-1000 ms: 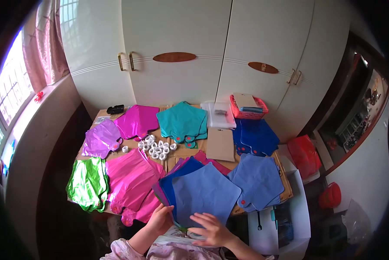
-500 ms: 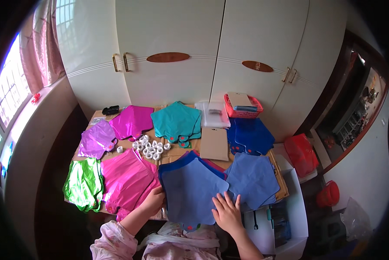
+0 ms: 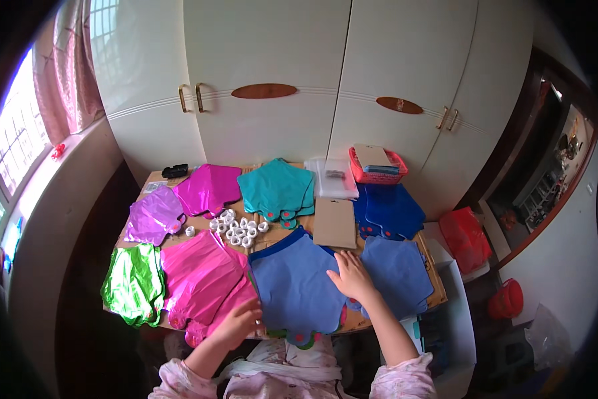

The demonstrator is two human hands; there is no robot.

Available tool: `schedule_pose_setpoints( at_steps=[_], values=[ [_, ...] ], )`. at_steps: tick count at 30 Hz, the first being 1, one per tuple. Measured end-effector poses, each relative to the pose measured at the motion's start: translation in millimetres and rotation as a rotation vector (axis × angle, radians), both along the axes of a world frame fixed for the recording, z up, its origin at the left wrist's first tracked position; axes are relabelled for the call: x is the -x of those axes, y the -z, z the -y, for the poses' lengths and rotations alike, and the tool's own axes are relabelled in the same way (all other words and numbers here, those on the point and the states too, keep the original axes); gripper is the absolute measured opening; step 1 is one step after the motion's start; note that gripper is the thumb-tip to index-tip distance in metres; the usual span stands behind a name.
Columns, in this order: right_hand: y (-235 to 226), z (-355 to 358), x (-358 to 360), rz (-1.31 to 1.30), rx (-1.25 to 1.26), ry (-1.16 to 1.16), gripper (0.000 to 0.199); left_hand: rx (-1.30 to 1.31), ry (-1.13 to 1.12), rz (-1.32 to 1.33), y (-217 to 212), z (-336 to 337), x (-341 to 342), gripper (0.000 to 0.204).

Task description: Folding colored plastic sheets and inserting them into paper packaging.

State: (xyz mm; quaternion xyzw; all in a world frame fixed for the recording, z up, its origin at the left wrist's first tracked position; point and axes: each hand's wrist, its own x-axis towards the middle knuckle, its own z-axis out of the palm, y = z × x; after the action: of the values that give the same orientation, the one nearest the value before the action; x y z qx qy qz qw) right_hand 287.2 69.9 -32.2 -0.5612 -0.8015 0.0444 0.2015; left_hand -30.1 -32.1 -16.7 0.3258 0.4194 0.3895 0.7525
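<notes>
A flat blue foil balloon [image 3: 297, 282] lies on top of a stack at the near edge of the table [image 3: 285, 241]. My right hand [image 3: 352, 275] rests flat on its right side, fingers spread. At the balloon's lower left corner my left hand [image 3: 240, 322] pinches the edge, next to a pile of pink foil balloons [image 3: 202, 276]. Another blue foil balloon [image 3: 397, 275] lies just right of my right hand.
Green [image 3: 134, 284], purple [image 3: 155, 216], magenta [image 3: 209, 188], teal [image 3: 276, 189] and dark blue [image 3: 387, 210] foil balloons cover the table. Small white rings [image 3: 239, 228] sit mid-table, beside a brown board [image 3: 335, 223]. A clear box [image 3: 335, 178] and red basket [image 3: 377, 166] stand behind. White cupboards [image 3: 265, 80] rise beyond.
The blue balloon I held up at the near edge now lies flat on the stack. My right hand moved up onto it; my left hand dropped to its lower left corner.
</notes>
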Motion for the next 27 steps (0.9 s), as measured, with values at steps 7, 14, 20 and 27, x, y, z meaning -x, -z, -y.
schedule_pose_setpoints(
  at_steps=[7, 14, 20, 27],
  values=[
    [7.9, -12.2, 22.3, -0.149, 0.013, -0.094, 0.052, 0.162, 0.272, -0.019, 19.6, 74.7, 3.6, 0.038],
    [-8.7, 8.0, 38.8, -0.2, 0.086, -0.104, 0.041, 0.379, 0.138, 0.398, 104.0, 93.3, -26.3, 0.06],
    [-4.6, 18.0, 43.7, -0.221, 0.043, -0.051, 0.038, 0.553, 0.023, 0.399, 59.6, 78.5, -64.6, 0.058],
    [-6.8, 7.0, 46.7, -0.076, 0.026, 0.036, 0.04, 0.604, 0.18, 0.823, 48.5, 72.2, -70.6, 0.063]
  ],
)
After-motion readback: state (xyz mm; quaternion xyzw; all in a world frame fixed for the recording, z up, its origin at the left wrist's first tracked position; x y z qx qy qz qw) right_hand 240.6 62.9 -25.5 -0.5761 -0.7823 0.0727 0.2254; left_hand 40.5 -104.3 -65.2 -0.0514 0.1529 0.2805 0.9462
